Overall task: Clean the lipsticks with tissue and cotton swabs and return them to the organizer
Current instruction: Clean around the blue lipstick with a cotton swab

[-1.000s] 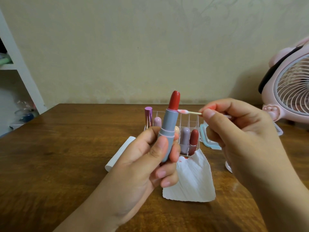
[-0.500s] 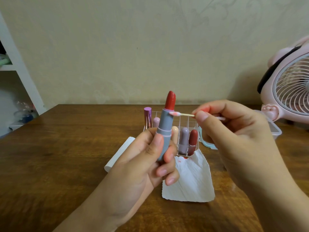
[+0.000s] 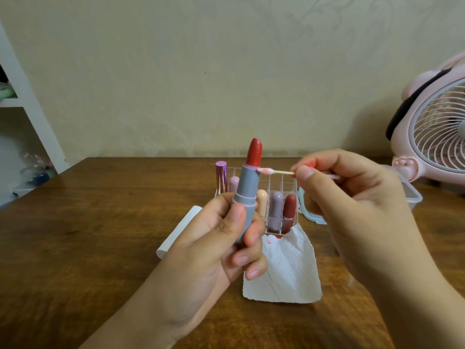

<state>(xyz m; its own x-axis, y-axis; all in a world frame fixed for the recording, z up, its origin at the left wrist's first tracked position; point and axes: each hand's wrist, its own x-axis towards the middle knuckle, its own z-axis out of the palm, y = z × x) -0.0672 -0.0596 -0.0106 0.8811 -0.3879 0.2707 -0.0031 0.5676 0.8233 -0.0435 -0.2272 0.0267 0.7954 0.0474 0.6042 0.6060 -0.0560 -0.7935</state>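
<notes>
My left hand [image 3: 214, 238] grips the open lipstick [image 3: 245, 197] upright. My right hand [image 3: 352, 197] pinches a cotton swab [image 3: 275, 171]; its pink tip touches the lipstick's rim.

left hand [image 3: 214, 238] gripping, right hand [image 3: 352, 197] pinching

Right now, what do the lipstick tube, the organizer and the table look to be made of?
Lipstick tube: matte grey-blue plastic by its dull, even look.
Organizer: clear hard plastic or acrylic; the stored lipsticks show through its walls.
Table: brown wood or wood-look veneer with visible grain and a soft sheen; which one I cannot tell.
</notes>
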